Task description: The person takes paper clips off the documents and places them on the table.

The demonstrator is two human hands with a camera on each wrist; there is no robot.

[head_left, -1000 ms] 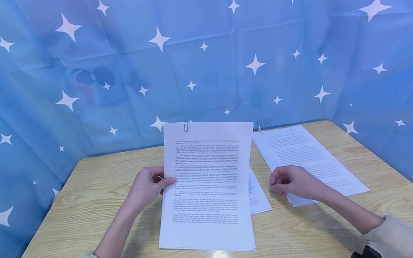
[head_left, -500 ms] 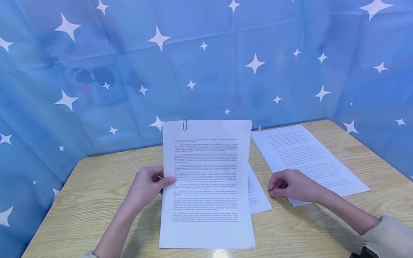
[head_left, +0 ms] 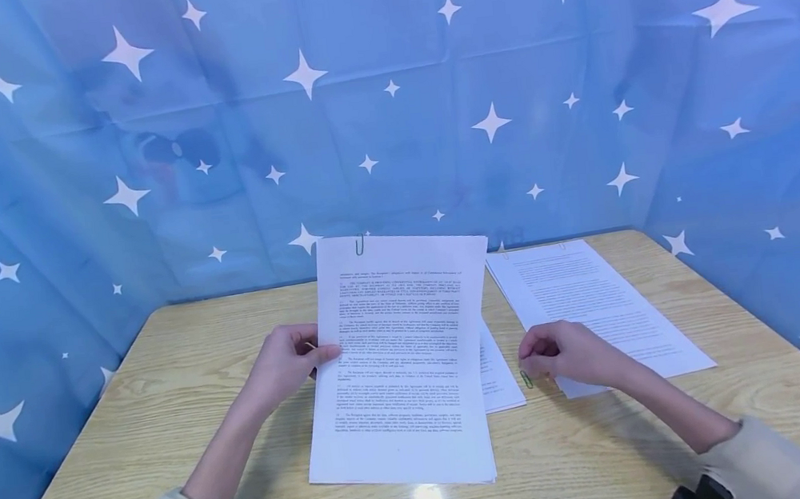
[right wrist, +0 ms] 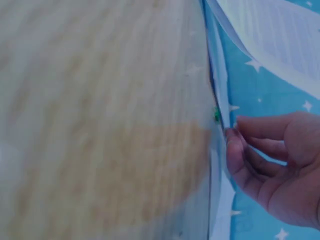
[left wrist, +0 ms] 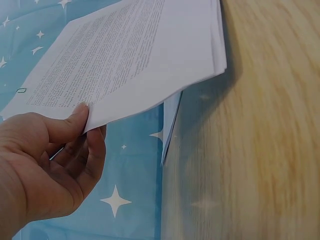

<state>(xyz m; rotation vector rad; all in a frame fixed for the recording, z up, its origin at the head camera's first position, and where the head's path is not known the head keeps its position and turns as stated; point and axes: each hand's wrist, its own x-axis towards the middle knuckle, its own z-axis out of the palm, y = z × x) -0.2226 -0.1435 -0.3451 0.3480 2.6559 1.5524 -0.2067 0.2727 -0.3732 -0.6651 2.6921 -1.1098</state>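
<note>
A stack of printed sheets [head_left: 395,346] stands tilted up, its lower edge near the table, and my left hand [head_left: 288,365] pinches its left edge between thumb and fingers. A green paper clip [head_left: 360,244] sits on the stack's top edge, left of the middle. My right hand [head_left: 572,355] is bent, thumb and forefinger together, low over the near left corner of another printed stack [head_left: 608,310]. At its fingertips a small green paper clip [head_left: 526,379] pokes out, also seen as a blurred green clip [right wrist: 216,114] in the right wrist view; the pinch itself is partly hidden.
Behind the raised stack lie further printed sheets [head_left: 502,388], mostly hidden by it. Small clips [head_left: 563,246] show along the right stack's far edge. The wooden table [head_left: 147,402] ends at a blue curtain [head_left: 388,122] with white stars.
The green clip at my right fingertips, hidden one second ago and barely showing half a second ago, now shows clearly. My right hand shifted slightly; my left hand keeps the stack up.
</note>
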